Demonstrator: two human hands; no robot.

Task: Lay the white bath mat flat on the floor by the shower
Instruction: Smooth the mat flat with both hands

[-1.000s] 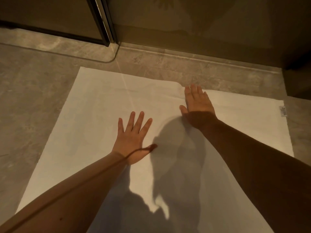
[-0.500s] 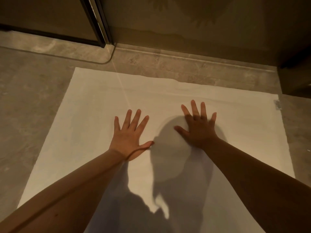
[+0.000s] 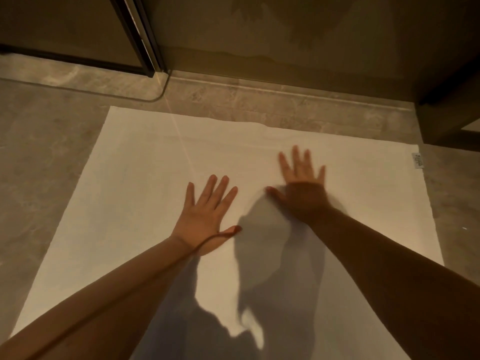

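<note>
The white bath mat (image 3: 145,193) lies spread on the stone floor (image 3: 39,157), its far edge near the shower door frame (image 3: 140,35). The left hand (image 3: 205,216) and the right hand (image 3: 302,188) press flat on it, fingers apart. A small label (image 3: 418,160) sits at its right edge.

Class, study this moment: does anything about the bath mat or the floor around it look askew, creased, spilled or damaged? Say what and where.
Nothing serious stands out. The white bath mat lies spread on the floor under the open left hand and right hand. Only a faint crease runs near its far edge, and a small label sticks out at the right corner.
</note>
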